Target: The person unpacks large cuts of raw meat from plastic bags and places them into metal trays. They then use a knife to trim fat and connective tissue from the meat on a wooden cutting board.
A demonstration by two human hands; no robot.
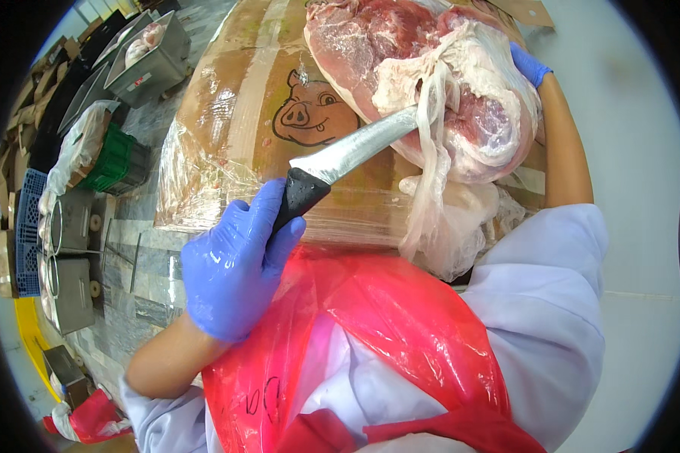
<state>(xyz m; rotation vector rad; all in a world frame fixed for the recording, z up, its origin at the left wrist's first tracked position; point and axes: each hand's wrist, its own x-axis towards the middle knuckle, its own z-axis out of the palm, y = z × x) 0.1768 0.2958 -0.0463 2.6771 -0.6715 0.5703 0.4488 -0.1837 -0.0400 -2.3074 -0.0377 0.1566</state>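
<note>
My left hand [234, 260], in a wet blue glove, is closed round the black handle of a knife [355, 151]. The wide steel blade slants up to the right, and its tip meets a pale strip of membrane or film [432, 124] hanging over a large raw piece of pork [483, 113], which looks like a leg. This meat lies on a cardboard box [238, 136] with a pig's head printed on it. My right hand [530, 66], also gloved in blue, is against the far right side of the meat. Its fingers are hidden behind the meat.
Clear plastic film [461, 226] hangs crumpled below the meat, close to my red apron [423, 325]. Across the tiled floor at left stand grey metal tubs [147, 64], a green crate [117, 162] and a blue crate [30, 226]. A pale wall or panel [635, 189] rises at right.
</note>
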